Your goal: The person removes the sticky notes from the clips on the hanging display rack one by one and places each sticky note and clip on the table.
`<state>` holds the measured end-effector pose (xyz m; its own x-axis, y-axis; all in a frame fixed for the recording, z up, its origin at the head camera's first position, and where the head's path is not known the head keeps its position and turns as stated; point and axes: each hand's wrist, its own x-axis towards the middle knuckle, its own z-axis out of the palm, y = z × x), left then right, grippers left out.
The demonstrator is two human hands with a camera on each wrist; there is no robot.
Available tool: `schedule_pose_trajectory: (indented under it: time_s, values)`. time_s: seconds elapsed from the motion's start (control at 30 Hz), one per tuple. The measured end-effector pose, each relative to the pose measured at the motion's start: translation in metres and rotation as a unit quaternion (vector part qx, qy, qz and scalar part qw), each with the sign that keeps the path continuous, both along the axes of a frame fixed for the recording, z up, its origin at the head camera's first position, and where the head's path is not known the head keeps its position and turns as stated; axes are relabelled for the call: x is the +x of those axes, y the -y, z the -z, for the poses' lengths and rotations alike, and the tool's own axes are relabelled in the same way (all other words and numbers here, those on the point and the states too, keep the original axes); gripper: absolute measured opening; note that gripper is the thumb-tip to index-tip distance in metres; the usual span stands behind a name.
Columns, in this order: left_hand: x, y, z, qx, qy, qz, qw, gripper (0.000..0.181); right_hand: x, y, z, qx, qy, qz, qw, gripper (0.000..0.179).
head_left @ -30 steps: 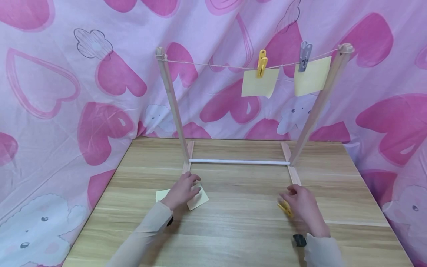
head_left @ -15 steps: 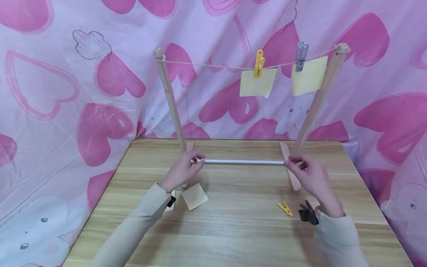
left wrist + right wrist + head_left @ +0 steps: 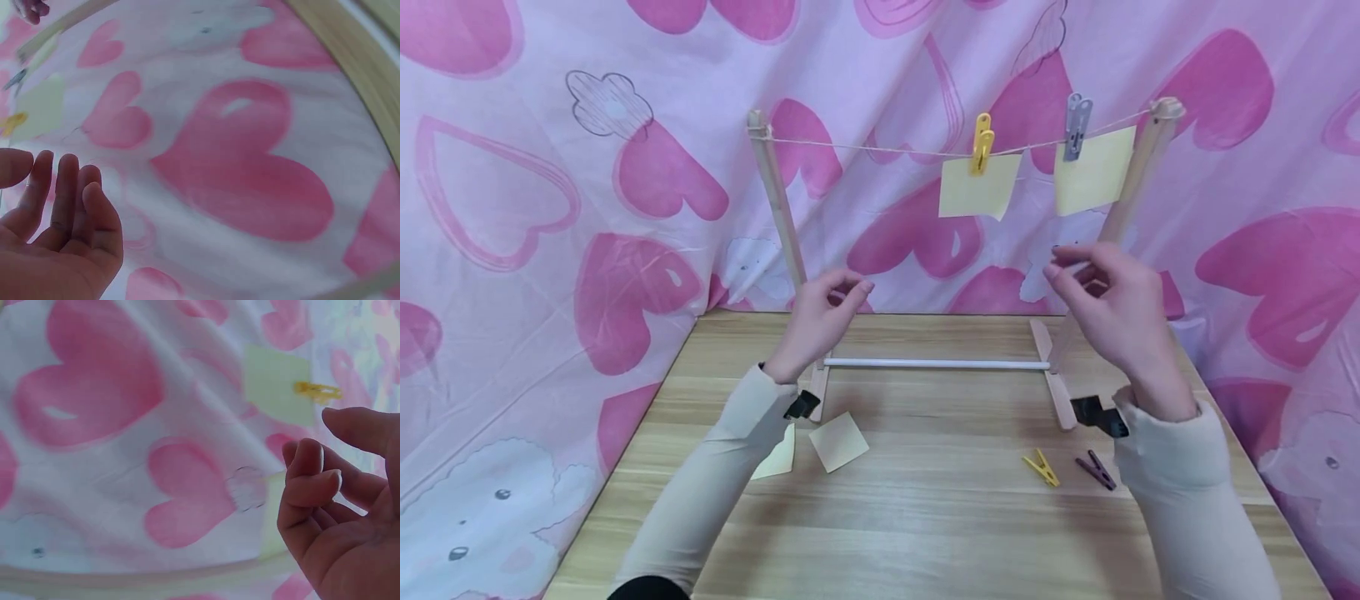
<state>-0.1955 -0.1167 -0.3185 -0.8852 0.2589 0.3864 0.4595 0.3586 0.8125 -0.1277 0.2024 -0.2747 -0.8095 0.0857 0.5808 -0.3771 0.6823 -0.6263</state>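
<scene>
Premises: a small fabric-screened tabletop booth; whether inside a home or a studio cannot be determined. Evidence: a pink curtain (image 3: pixel 850 67), printed with hearts and cartoon faces, hangs at nine, twelve and three o'clock around a wood-grain counter (image 3: pixel 917 517). A wooden clothesline frame (image 3: pixel 782 208) stands towards twelve o'clock. Black wrist-worn devices (image 3: pixel 803 405) at both sleeves (image 3: pixel 700 492) suggest a recording setup.

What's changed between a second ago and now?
The left hand rose forward from over the loose note, the right hand from the loose yellow clothespin; both are now raised, holding nothing. A purple clothespin, out of sight before, now shows. The loose note and loose yellow clothespin, the clipped notes and the white rod stayed put.
</scene>
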Motion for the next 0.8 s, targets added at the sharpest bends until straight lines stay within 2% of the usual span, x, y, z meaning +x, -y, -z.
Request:
schedule_pose_trajectory:
  time_s: [0.1,0.2,0.33,0.47,0.57,0.63,0.8]
  values:
    - [-0.003,-0.007,-0.011,0.051,0.05,-0.008,0.9974,0.023,-0.007,0.008,-0.019,-0.014,-0.022,-0.012,0.9996,0.024]
    - [-0.008,-0.016,-0.019,0.112,0.081,-0.004,0.9905,0.025,-0.013,0.016,-0.035,-0.024,-0.029,-0.02,0.9991,0.026]
    - [-0.014,-0.03,-0.026,0.189,0.119,0.004,0.9747,0.026,-0.022,0.028,-0.055,-0.026,-0.018,-0.025,0.9992,0.031]
    - [-0.019,-0.045,-0.032,0.244,0.155,0.001,0.9572,0.024,-0.031,0.04,-0.071,-0.024,-0.001,-0.034,0.9991,0.035]
    - [-0.022,-0.056,-0.036,0.269,0.176,0.002,0.9467,0.022,-0.037,0.049,-0.08,-0.022,0.004,-0.039,0.999,0.037]
    - [-0.024,-0.062,-0.038,0.278,0.185,0.006,0.9426,0.023,-0.041,0.053,-0.085,-0.021,0.006,-0.044,0.9988,0.038]
    - [-0.027,-0.077,-0.043,0.282,0.191,0.012,0.9402,0.027,-0.05,0.059,-0.096,0.004,0.021,-0.04,0.999,0.044]
